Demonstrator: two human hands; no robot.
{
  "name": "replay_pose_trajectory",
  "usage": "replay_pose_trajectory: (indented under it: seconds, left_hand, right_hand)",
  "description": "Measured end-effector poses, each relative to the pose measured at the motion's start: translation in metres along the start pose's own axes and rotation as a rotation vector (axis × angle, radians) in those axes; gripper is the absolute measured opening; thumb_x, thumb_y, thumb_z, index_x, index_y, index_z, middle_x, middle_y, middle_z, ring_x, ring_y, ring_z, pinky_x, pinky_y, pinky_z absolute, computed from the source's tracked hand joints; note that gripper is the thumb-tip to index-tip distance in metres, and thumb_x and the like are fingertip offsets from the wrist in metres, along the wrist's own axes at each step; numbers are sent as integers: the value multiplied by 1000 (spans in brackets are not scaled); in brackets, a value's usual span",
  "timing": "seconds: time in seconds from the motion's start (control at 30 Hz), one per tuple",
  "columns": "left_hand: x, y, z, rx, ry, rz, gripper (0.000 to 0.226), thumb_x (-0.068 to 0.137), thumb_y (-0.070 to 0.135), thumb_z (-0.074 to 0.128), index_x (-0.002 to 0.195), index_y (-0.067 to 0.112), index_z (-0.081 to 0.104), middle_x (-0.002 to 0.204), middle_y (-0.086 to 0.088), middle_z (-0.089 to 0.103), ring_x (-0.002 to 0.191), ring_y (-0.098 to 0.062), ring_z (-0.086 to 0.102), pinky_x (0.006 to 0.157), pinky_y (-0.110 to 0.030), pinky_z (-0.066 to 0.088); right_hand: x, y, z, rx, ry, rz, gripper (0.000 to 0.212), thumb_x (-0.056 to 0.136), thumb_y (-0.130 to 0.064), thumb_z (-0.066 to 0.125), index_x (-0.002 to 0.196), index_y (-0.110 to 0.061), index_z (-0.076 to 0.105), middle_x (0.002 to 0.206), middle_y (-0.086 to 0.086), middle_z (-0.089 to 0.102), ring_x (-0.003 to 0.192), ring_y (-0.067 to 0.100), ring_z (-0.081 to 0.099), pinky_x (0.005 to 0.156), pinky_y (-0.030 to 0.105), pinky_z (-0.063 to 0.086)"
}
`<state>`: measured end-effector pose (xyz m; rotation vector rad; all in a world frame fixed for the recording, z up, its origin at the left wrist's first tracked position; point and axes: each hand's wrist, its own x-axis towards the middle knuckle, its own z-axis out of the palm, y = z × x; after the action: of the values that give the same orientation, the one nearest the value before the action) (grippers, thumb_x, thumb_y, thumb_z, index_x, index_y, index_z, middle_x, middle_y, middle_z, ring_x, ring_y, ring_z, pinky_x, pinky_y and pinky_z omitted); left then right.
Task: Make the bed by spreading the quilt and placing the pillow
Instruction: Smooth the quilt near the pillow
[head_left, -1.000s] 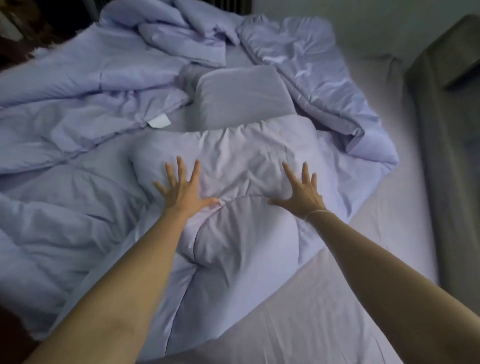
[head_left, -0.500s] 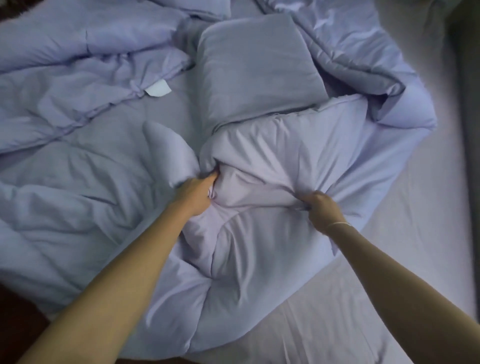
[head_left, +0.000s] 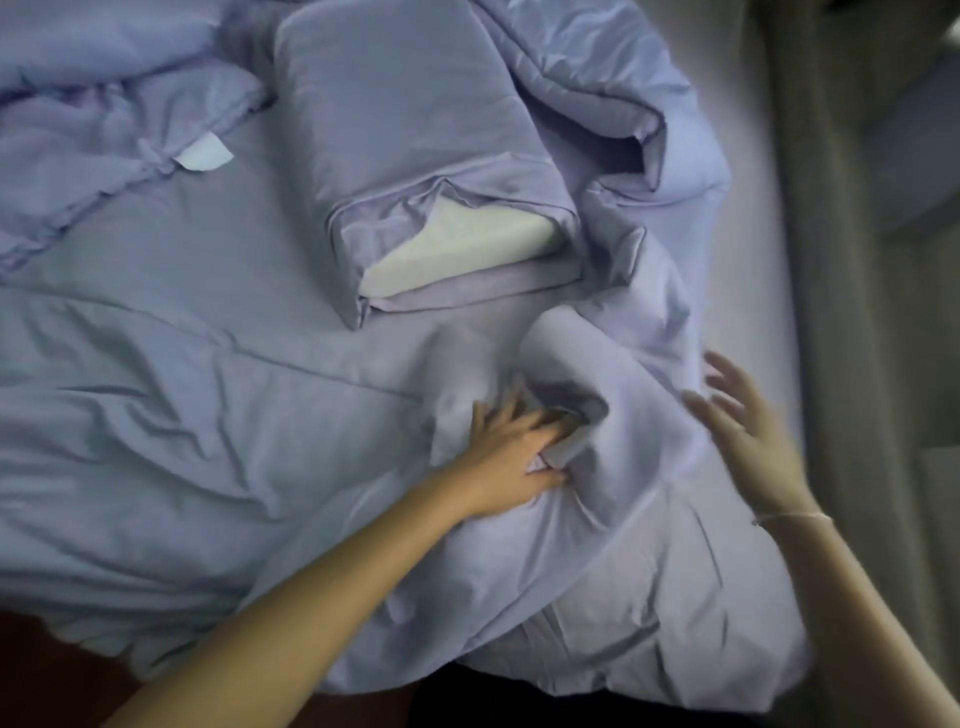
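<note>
The lavender quilt (head_left: 182, 415) lies crumpled across the bed, bunched at the back and right. My left hand (head_left: 511, 457) digs into a raised fold near the quilt's middle, with fabric pinched between thumb and fingers. My right hand (head_left: 743, 431) hovers blurred over the quilt's right edge, fingers spread and holding nothing. The pillow (head_left: 415, 130) in a matching lavender case lies beyond my hands. Its white insert (head_left: 457, 244) shows at the open end facing me. The quilt covers the pillow's right side.
A white label (head_left: 202, 153) sticks out of the quilt at the back left. Bare sheet (head_left: 748, 260) runs along the right side beside a grey-green padded bed frame (head_left: 841, 312). Dark floor (head_left: 52, 675) shows at the bottom left.
Both hands gripped the quilt fold and pulled it toward me, off the pillow's open end. My right hand has since let go and opened. The view has moved closer.
</note>
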<state>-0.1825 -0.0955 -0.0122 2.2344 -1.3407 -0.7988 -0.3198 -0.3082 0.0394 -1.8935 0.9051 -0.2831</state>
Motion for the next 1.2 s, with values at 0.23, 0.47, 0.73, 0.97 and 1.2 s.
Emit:
replay_pose_trajectory:
  seconds: [0.23, 0.47, 0.73, 0.97, 1.2]
  left_hand:
    - [-5, 5, 31, -442, 171, -35, 51, 66, 18, 44, 110, 7, 65, 115, -13, 63, 108, -20, 56, 100, -30, 41]
    - [-17, -26, 38, 1, 285, -312, 92, 72, 64, 47, 149, 22, 22, 158, -16, 8, 145, -37, 7, 112, -53, 17]
    - [10, 42, 83, -135, -83, -226, 103, 74, 64, 62, 147, 41, -6, 157, -9, -19, 146, -31, -3, 117, -51, 16]
    - [29, 48, 102, 109, 89, -237, 100, 65, 84, 45, 148, 41, 10, 160, -3, 6, 144, -34, 13, 111, -56, 21]
    - [46, 56, 103, 140, -155, -235, 102, 78, 53, 63, 145, 43, -12, 159, -7, 6, 138, -41, 24, 106, -60, 29]
  right_hand:
    - [-13, 56, 67, -544, -350, -53, 63, 84, -17, 65, 141, -30, 42, 151, 10, 37, 132, 29, 44, 101, 30, 35]
    - [-42, 81, 9, -503, -105, -115, 52, 76, 10, 50, 120, -14, 66, 122, 7, 66, 113, 27, 61, 93, 12, 34]
    - [-125, 150, -86, -517, 66, 339, 30, 77, 3, 49, 87, -16, 69, 87, 17, 68, 87, 40, 60, 69, 32, 40]
    - [-139, 110, -66, -502, 482, -164, 66, 78, -15, 53, 142, -9, 38, 154, 19, 26, 143, 30, 26, 114, 46, 27]
    - [-89, 152, -60, -940, 18, -90, 49, 83, -22, 45, 132, -20, 50, 155, 18, 20, 137, 52, 22, 94, 67, 41]
